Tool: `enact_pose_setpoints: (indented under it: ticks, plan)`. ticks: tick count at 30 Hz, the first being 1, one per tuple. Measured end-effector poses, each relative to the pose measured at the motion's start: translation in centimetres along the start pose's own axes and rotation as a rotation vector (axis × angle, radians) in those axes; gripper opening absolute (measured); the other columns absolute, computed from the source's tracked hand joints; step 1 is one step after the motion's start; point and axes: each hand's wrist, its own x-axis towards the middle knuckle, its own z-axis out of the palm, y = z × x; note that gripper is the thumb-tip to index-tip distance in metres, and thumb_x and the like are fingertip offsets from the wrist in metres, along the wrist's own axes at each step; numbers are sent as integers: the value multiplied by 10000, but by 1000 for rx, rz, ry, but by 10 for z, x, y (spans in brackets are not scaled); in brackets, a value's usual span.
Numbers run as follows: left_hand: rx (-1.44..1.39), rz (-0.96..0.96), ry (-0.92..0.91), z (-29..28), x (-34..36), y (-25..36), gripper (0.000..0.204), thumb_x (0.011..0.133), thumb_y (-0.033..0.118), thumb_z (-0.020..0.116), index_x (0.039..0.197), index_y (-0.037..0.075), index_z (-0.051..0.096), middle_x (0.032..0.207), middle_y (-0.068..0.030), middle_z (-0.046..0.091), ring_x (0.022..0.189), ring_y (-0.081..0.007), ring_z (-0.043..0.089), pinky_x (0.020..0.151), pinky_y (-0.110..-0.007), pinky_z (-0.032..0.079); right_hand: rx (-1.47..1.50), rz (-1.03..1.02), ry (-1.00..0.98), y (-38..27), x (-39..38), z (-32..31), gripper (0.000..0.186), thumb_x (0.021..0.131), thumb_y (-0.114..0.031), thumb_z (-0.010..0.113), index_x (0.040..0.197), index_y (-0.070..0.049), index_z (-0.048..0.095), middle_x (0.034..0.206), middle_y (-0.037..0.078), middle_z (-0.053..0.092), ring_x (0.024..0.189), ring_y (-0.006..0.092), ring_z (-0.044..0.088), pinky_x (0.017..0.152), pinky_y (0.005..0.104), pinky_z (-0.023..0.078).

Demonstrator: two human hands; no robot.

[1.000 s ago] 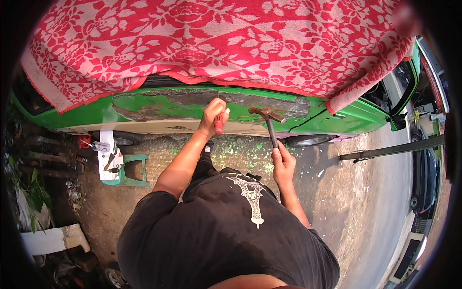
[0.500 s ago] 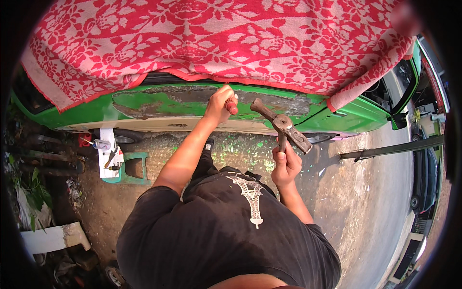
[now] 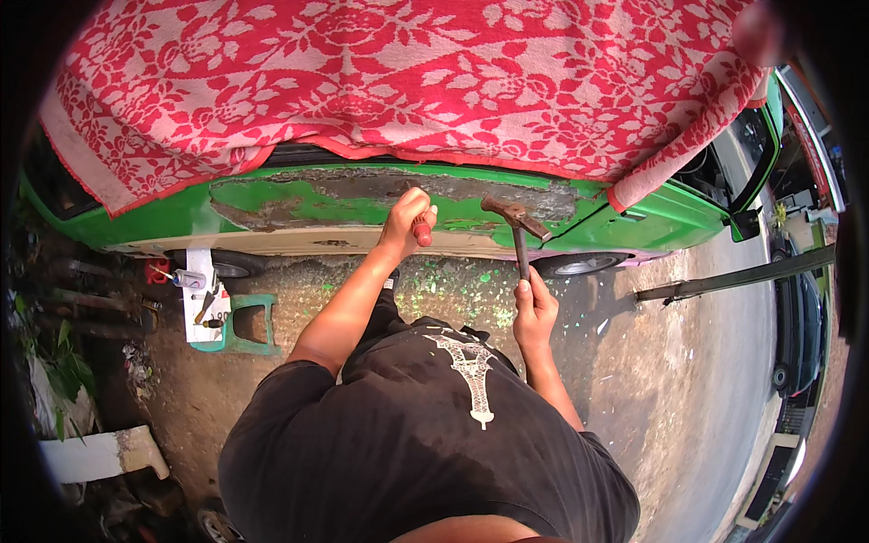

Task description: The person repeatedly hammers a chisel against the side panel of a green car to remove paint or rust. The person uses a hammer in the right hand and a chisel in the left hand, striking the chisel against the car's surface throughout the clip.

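My left hand (image 3: 401, 222) is closed around a red-handled tool (image 3: 423, 233), its dark shaft reaching toward the scraped, patchy side panel (image 3: 317, 204) of a green car. My right hand (image 3: 534, 308) grips a metal hammer (image 3: 514, 217) by its shaft, with the head raised a little right of the red handle and not touching it. A red-and-white floral cloth (image 3: 407, 72) covers the upper part of the car, above both hands.
At left stand a teal plastic stool (image 3: 262, 324), a white board (image 3: 197, 312) with tools and a can, and stacked dark metal pieces. Green flakes litter the ground (image 3: 471, 290). A long bar (image 3: 724, 281) juts in from the right; a dark car (image 3: 795, 335) is beyond it.
Half a second ago the hammer head was swung nearer me; it has tilted back toward the car. My left hand rose slightly, then came back down and left with its tool.
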Motion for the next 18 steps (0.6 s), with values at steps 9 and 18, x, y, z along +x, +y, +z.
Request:
enact_pose_setpoints:
  ticks: [9,18]
  plan:
    - [-11,111,72,-14,7,-6,283,750,-116,661,741,-2,402,783,-103,475,687,-264,485,632,-336,440,25,49,-36,2,0,3,307,966,-132,605,1213,49,626,740,4,559,670,68,482,597,236,415]
    - [-55,57,87,-5,23,-5,274,775,-90,656,743,2,400,751,-109,447,651,-272,464,621,-339,436,23,27,-52,-10,10,6,317,964,-132,603,1222,53,621,740,0,569,679,65,488,606,238,418]
